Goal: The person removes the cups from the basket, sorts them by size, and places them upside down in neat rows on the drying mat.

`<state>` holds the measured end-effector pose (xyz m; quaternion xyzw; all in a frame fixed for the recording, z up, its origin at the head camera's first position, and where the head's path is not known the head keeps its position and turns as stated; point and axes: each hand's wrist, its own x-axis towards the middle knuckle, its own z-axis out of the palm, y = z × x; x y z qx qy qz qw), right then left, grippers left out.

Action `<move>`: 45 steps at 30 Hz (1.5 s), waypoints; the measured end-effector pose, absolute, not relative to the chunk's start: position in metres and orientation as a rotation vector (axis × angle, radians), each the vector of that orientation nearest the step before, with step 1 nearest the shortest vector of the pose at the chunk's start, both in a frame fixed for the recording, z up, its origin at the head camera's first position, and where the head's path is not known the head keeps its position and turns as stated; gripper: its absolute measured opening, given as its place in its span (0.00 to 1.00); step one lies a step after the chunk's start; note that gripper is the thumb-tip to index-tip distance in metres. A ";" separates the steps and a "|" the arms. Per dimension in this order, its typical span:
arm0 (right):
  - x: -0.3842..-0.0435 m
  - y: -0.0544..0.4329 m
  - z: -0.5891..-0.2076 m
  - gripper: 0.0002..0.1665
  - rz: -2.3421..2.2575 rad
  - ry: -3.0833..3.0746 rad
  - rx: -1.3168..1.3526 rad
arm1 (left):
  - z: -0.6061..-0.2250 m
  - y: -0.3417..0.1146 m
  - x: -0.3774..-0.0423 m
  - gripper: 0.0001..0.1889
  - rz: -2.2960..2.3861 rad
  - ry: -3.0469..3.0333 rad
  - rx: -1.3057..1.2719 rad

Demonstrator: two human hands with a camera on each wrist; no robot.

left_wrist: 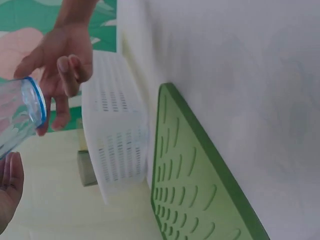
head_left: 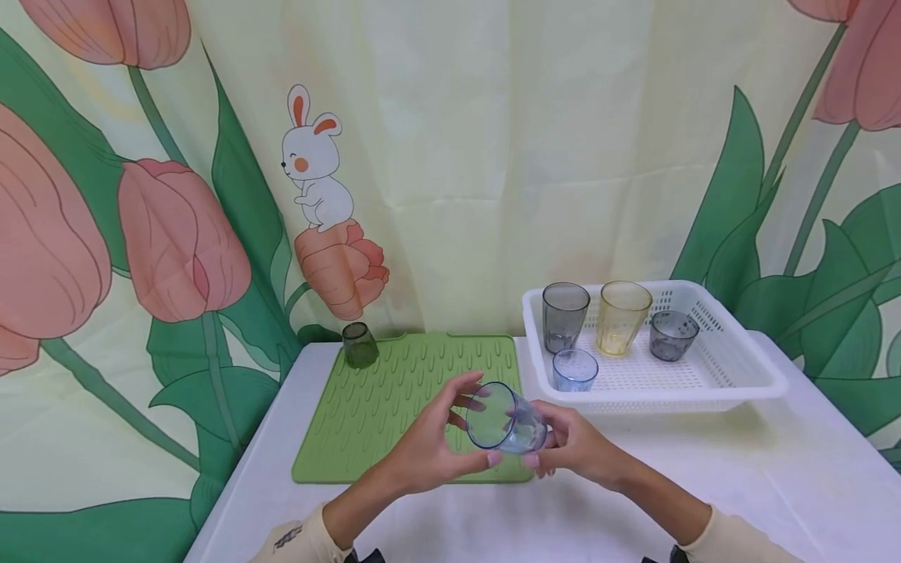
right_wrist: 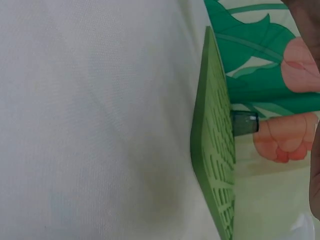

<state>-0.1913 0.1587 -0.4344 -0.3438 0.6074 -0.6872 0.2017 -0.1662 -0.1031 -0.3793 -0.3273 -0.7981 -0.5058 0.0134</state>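
Note:
A clear glass with a blue tint and a darker blue rim is tilted on its side between both hands, above the right front part of the green mat. My left hand curves around its open mouth, thumb below and fingers at the far side. At the other end my right hand holds the base between thumb and fingers. The left wrist view shows the glass at the left edge, with the right hand at its blue-edged end and fingers of the left hand below.
The ridged green mat lies on the white table; a small dark glass stands upside down on its far left corner. At right, a white basket contains a tall grey glass, a yellow glass, a short grey glass and a small blue glass.

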 end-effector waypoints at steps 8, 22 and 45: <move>-0.190 0.169 -0.426 0.37 -1.919 1.791 -0.849 | -0.388 -0.107 -0.163 0.46 -1.603 -2.531 -0.986; -0.193 0.159 -0.416 0.30 -2.018 1.828 -0.841 | -0.398 -0.110 -0.165 0.46 -1.678 -2.538 -0.895; -0.211 0.117 -0.402 0.32 -1.978 1.949 -0.784 | -0.415 -0.144 -0.169 0.48 -1.701 -2.598 -0.681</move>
